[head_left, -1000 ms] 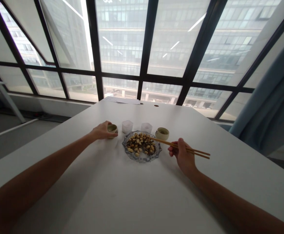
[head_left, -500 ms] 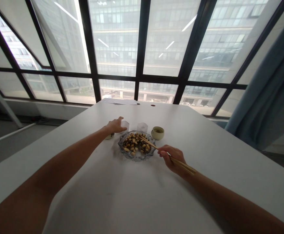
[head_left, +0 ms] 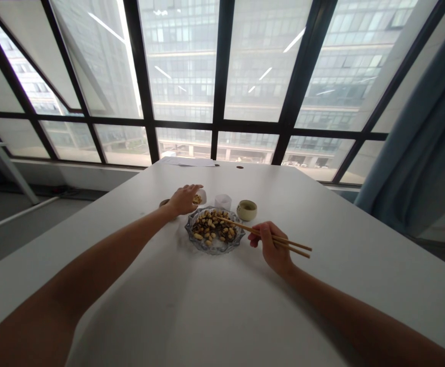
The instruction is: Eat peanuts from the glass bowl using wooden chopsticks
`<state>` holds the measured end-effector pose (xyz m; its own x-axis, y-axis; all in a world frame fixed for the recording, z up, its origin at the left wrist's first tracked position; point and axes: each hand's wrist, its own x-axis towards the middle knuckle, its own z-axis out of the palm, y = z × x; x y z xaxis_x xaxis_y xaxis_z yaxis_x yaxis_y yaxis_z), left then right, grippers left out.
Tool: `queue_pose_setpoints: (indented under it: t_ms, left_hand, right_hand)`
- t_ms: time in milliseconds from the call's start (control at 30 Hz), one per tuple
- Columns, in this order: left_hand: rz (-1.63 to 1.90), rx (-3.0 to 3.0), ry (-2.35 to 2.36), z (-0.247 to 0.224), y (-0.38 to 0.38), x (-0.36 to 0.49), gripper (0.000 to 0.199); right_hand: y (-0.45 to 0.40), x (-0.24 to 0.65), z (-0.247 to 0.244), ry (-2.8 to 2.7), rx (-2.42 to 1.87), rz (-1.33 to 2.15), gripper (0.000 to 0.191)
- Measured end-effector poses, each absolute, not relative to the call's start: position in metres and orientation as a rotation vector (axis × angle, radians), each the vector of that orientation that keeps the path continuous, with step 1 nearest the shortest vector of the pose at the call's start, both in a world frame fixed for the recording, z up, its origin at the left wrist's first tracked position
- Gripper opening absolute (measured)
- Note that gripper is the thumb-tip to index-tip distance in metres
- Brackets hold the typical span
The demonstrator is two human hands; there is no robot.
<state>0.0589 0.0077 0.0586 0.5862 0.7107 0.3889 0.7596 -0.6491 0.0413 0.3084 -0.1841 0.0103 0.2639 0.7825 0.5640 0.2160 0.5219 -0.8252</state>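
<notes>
A scalloped glass plate (head_left: 213, 250) holds a pile of nuts and dark seeds (head_left: 209, 227). Behind its left side, my left hand (head_left: 185, 199) is closed on a small clear cup (head_left: 202, 197), which is tilted and shows nuts inside. My right hand (head_left: 270, 244), right of the plate, grips a pair of wooden chopsticks (head_left: 291, 244); their tips reach over the nuts. A second clear cup (head_left: 223, 201) stands behind the plate, with a pale green cup (head_left: 247, 210) to its right. Another cup (head_left: 164, 202) is mostly hidden by my left hand.
The white table (head_left: 222, 306) stretches toward the windows. Papers (head_left: 190, 162) and a small dark round spot (head_left: 240, 167) are at its far end. A blue curtain (head_left: 409, 153) hangs at the right.
My left hand has turned and tilted the clear cup, so nuts in it now show. The chopsticks' rear ends have swung away from my right forearm and up.
</notes>
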Motion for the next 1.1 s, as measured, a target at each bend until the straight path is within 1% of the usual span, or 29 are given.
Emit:
queue_pose_setpoints:
  t_ms: [100, 233, 267, 333, 433, 567, 667, 767, 867, 967, 1100]
  left_hand:
    - [-0.533, -2.713, -1.457, 0.059, 0.011, 0.058, 0.074]
    - [-0.350, -2.806, -1.837, 0.072, 0.023, 0.058, 0.087]
    - [-0.316, -2.835, -1.896, 0.077, 0.026, 0.060, 0.088]
    - [-0.333, -2.893, -1.920, 0.087, 0.028, 0.068, 0.083]
    - [-0.452, -2.953, -1.754, 0.096, 0.021, 0.094, 0.075]
    - [-0.353, -2.952, -1.496, 0.091, 0.004, 0.133, 0.081]
    - [-0.401, -2.944, -1.399, 0.082, 0.000, 0.149, 0.079]
    - [-0.590, -2.958, -1.243, 0.076, 0.004, 0.152, 0.076]
    - [-0.758, -2.954, -0.971, 0.073, 0.007, 0.147, 0.074]
    - [-0.812, -2.961, -0.803, 0.073, 0.004, 0.143, 0.071]
    - [-0.819, -2.981, -0.757, 0.072, 0.001, 0.141, 0.069]
  right_hand:
    - [-0.184, 0.308, 0.012, -1.257, -0.982, 0.492, 0.048]
    - [-0.176, 0.311, 0.012, -1.123, -0.946, 0.521, 0.051]
    - [-0.174, 0.312, 0.012, -1.098, -0.941, 0.526, 0.051]
    - [-0.169, 0.315, 0.012, -1.059, -0.931, 0.533, 0.051]
    - [-0.165, 0.320, 0.012, -1.018, -0.929, 0.538, 0.052]
    - [-0.161, 0.325, 0.012, -0.999, -0.938, 0.511, 0.052]
    - [-0.160, 0.328, 0.014, -1.019, -0.944, 0.467, 0.052]
    - [-0.160, 0.330, 0.019, -1.072, -0.973, 0.378, 0.052]
    - [-0.162, 0.331, 0.021, -1.201, -1.016, 0.260, 0.049]
    - [-0.165, 0.331, 0.020, -1.346, -1.052, 0.162, 0.043]
    - [-0.166, 0.331, 0.018, -1.448, -1.076, 0.119, 0.040]
